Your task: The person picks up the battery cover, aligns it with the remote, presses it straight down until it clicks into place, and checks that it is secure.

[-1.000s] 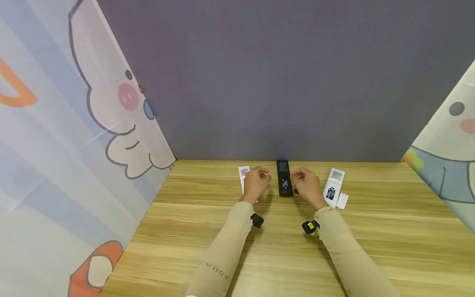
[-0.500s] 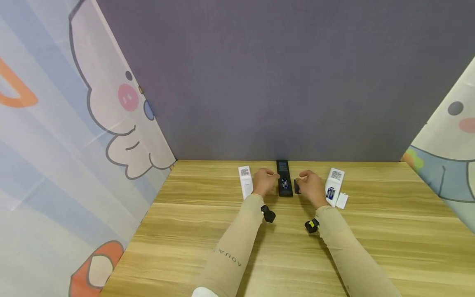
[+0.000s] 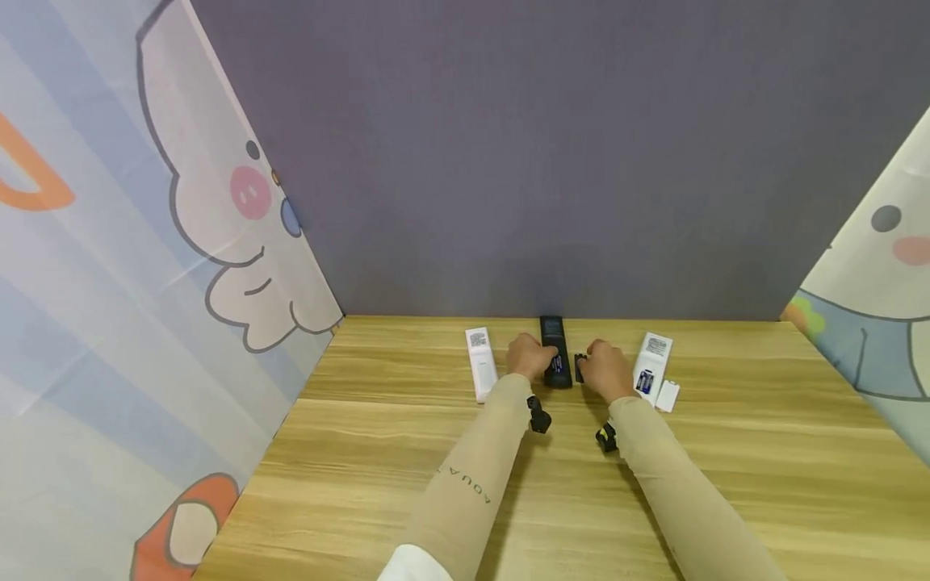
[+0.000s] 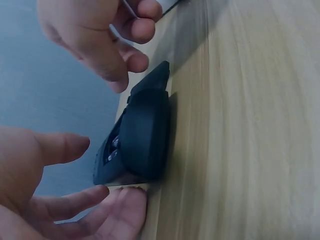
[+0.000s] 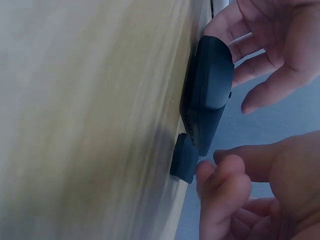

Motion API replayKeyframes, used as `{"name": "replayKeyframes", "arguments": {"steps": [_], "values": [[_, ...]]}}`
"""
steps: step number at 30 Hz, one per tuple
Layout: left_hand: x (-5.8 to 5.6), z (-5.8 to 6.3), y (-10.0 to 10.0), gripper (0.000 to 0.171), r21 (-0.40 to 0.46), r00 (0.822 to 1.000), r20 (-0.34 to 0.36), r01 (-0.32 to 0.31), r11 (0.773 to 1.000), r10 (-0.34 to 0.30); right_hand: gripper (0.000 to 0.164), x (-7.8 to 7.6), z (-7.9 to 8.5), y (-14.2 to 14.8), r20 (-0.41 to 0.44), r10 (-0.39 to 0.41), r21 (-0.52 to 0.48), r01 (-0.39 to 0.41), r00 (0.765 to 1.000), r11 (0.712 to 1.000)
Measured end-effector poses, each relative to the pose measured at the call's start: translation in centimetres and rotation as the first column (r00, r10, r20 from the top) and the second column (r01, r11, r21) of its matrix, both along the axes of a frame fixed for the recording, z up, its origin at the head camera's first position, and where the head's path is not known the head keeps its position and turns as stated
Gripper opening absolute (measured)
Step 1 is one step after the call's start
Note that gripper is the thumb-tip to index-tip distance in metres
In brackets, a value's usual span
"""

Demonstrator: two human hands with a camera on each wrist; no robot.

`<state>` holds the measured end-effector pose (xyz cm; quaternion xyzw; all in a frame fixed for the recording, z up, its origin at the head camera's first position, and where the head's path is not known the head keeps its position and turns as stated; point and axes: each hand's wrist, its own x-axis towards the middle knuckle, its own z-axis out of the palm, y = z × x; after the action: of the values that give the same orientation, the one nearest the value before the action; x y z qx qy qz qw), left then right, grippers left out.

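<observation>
A black remote control (image 3: 553,329) lies back-side up with its battery bay uncovered and blue batteries (image 3: 557,363) inside. At its left side is my left hand (image 3: 529,357); in the left wrist view its fingers (image 4: 120,212) lie along the remote's edge, the thumb raised apart over it. Just right of the remote rests its small black battery cover (image 3: 579,369). Beside this cover is my right hand (image 3: 609,371), loosely bent, its fingertips (image 5: 205,170) close to the cover in the right wrist view with nothing between them.
On the wooden table (image 3: 567,500), a white remote (image 3: 480,363) lies at left. Another white remote (image 3: 657,345) at right has its batteries showing, with a white battery cover (image 3: 668,396) beside it. A grey panel (image 3: 552,161) stands behind; printed curtains hang on both sides.
My left hand has moved right, from the left white remote to the black remote's side. The black cover now lies on the table right of the remote, my right hand beside it.
</observation>
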<state>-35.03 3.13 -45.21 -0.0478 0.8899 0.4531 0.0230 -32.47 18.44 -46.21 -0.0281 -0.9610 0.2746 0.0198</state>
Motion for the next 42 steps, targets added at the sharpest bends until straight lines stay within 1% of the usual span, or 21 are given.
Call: {"name": "replayKeyframes", "arguments": {"steps": [3,6,11,15,18,22,27,32,35,42], "values": [[-0.3,-0.4,0.4,0.031,-0.018,1.0,0.004,-0.008,1.0,0.008,0.041,0.1,-0.1,-0.2,0.012,0.018,0.023,-0.018,1.0,1.0],[-0.7,-0.4,0.7,0.023,-0.024,1.0,0.006,-0.019,1.0,0.019,0.04,0.1,-0.1,-0.3,0.023,0.028,0.055,-0.029,0.999,0.998],[-1.5,-0.2,1.1,0.025,-0.048,0.999,0.022,-0.042,0.998,0.043,0.034,-0.2,0.1,-0.4,0.038,0.022,0.09,-0.025,0.999,0.996],[-2.3,-0.2,1.5,0.025,-0.093,0.996,0.054,-0.069,0.993,0.074,0.027,-0.5,0.2,-0.4,0.075,0.018,0.092,-0.025,0.997,0.995],[-2.7,-0.2,1.8,0.028,-0.118,0.993,0.078,-0.084,0.989,0.094,0.026,-0.6,0.4,-0.4,0.099,0.013,0.092,-0.022,0.995,0.996],[-2.9,-0.2,2.3,0.033,-0.159,0.991,0.096,-0.082,0.984,0.098,0.026,-0.6,0.5,-0.4,0.115,0.003,0.098,-0.014,0.993,0.995],[-3.2,-0.2,2.9,0.036,-0.206,0.987,0.095,-0.107,0.973,0.129,0.024,-0.5,0.6,-0.4,0.128,0.006,0.09,-0.018,0.992,0.996],[-3.3,-0.4,3.0,0.034,-0.206,0.986,0.098,-0.114,0.972,0.137,0.024,-0.5,0.7,-0.4,0.131,0.012,0.07,-0.021,0.991,0.997],[-3.3,-0.6,3.0,0.033,-0.201,0.987,0.084,-0.116,0.973,0.135,0.023,-0.6,0.5,-0.3,0.122,0.012,0.069,-0.02,0.992,0.997],[-3.0,-0.7,3.0,0.026,-0.143,0.99,0.061,-0.115,0.983,0.125,0.022,-0.8,0.4,-0.3,0.102,-0.001,0.058,-0.005,0.995,0.998]]}}
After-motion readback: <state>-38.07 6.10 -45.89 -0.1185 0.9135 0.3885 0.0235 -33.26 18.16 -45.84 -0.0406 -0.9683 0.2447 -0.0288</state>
